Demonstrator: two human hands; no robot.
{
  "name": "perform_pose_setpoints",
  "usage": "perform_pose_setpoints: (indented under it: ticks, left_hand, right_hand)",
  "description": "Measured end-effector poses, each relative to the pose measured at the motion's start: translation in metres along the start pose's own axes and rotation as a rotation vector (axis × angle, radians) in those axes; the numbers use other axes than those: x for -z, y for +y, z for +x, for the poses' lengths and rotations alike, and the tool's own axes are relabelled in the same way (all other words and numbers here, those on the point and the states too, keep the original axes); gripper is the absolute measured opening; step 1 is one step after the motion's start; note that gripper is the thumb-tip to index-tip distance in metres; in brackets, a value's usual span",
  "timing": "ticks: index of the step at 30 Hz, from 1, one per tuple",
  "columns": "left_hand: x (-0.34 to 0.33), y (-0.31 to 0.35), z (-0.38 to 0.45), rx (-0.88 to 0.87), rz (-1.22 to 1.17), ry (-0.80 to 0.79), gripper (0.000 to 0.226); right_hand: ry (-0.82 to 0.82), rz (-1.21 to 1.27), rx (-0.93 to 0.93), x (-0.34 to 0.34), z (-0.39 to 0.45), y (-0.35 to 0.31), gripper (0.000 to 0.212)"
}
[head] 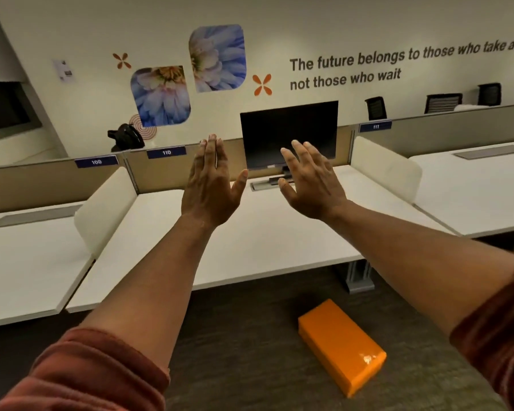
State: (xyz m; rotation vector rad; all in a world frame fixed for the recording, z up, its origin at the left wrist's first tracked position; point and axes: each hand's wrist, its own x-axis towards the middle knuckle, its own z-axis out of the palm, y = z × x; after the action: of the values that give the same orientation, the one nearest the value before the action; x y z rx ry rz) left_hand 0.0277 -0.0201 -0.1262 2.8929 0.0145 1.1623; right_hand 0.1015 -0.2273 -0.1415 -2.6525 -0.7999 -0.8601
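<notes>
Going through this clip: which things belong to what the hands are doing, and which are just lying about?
In hand:
- left hand and right hand, both raised, fingers straight, holding nothing
- white desk and black monitor, nearest to them

Lying about:
- orange box on the floor, untouched
- office chairs behind the far partition

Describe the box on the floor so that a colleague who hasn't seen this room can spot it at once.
Find the white desk that carries the dark monitor, under the wall lettering. On the dark carpet in front of that desk, to the right, lies an oblong box. It is bright orange and glossy, the only vivid colour down there.
</notes>
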Motion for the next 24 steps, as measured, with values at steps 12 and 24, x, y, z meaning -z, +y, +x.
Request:
perform_pose_setpoints:
  ticks: [12, 24]
  left_hand:
    - [-0.095, 0.034, -0.026, 0.001, -0.129, -0.209, 0.072]
    - [-0.225, 0.097, -0.044, -0.021, -0.304, -0.508, 0.049]
  right_hand:
    - [-0.166, 0.058, -0.115, -0.064, -0.055, 0.046, 0.059]
    - [-0.332, 0.153, -0.234, -0.168, -0.112, 0.141, 0.034]
